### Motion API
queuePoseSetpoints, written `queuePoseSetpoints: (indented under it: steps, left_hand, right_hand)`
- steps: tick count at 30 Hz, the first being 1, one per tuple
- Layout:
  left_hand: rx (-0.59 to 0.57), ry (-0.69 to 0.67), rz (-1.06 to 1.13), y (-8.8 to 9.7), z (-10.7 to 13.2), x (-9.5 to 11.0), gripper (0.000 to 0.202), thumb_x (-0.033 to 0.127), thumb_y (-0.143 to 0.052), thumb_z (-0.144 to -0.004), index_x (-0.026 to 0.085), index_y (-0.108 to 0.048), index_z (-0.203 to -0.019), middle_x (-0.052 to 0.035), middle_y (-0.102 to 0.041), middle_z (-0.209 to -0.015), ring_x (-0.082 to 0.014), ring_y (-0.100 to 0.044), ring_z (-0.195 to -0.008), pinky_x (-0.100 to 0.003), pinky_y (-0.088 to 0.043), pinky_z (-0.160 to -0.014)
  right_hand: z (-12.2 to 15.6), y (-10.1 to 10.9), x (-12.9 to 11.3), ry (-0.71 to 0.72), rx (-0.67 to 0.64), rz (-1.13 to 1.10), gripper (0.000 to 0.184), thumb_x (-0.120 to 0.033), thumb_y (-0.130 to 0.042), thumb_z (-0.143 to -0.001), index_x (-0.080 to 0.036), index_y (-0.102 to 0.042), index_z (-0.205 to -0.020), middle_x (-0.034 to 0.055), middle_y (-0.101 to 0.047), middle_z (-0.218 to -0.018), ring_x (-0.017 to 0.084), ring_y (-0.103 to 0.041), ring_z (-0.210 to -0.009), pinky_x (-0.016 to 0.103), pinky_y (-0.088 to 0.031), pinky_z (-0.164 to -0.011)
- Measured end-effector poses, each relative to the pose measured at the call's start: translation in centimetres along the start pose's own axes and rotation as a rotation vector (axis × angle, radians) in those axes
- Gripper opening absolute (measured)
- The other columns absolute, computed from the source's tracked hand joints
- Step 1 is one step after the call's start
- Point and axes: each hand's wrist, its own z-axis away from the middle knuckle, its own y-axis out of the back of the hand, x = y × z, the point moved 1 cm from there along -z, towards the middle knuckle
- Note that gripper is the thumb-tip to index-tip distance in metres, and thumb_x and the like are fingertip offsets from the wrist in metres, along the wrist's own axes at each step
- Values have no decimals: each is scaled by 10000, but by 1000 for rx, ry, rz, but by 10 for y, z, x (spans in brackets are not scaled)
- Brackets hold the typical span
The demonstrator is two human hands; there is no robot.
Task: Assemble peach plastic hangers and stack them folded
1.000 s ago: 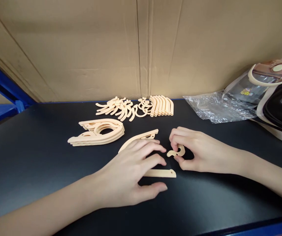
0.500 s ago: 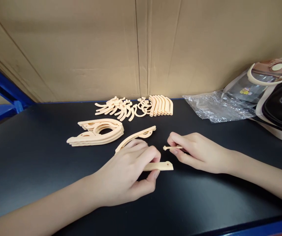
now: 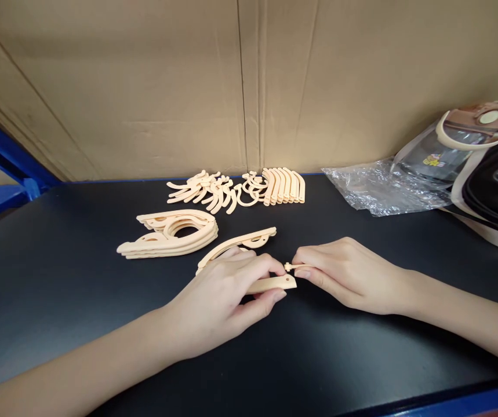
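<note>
Left hand (image 3: 218, 301) pinches a flat peach plastic bar (image 3: 277, 284), right hand (image 3: 348, 275) pinches a small peach plastic hook (image 3: 291, 267); tilting either could jam them.

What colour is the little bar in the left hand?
The bar in the left hand is pale peach; the head view shows it.

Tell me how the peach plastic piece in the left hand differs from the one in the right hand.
The long flat peach plastic bar in the left hand sticks out well past the fingers; the small peach plastic piece in the right hand shows only a knobbed tip. The bar is broad, the tip thin. Both are the same colour, pinched, ends close together.
</note>
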Motion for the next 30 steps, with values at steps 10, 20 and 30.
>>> queuePoseSetpoints:
  steps: [10, 20, 30]
  left_hand:
    - [11, 0, 13, 1, 0, -1, 255, 294, -507, -972, 275, -527, -1225, 30, -608, -821, -155, -581, -845, -263, -455, -776]
    - [-2, -12, 51, 2, 0, -2, 244, 300, -502, -981, 272, -556, -1218, 22, -635, -890, -149, -575, -867, -250, -443, -783]
    - [21, -31, 42, 1, 0, -2, 229, 291, -502, -980, 263, -557, -1200, 22, -641, -894, -145, -573, -873, -248, -443, -787]
  right_hand:
    - [3, -2, 0, 40, -34, 2, 204, -286, -339, -1016, -210, -410, -840, -55, -453, -690, 85, -368, -542, 239, -281, -534]
    - [2, -4, -1, 50, -8, 35, 146, -240, -395, -986, -217, -379, -842, -74, -449, -678, 72, -370, -530, 224, -268, -519]
    - [2, -4, 0, 39, -19, 51, 186, -271, -356, -1011, -211, -403, -841, -64, -453, -677, 80, -377, -534, 234, -271, -524]
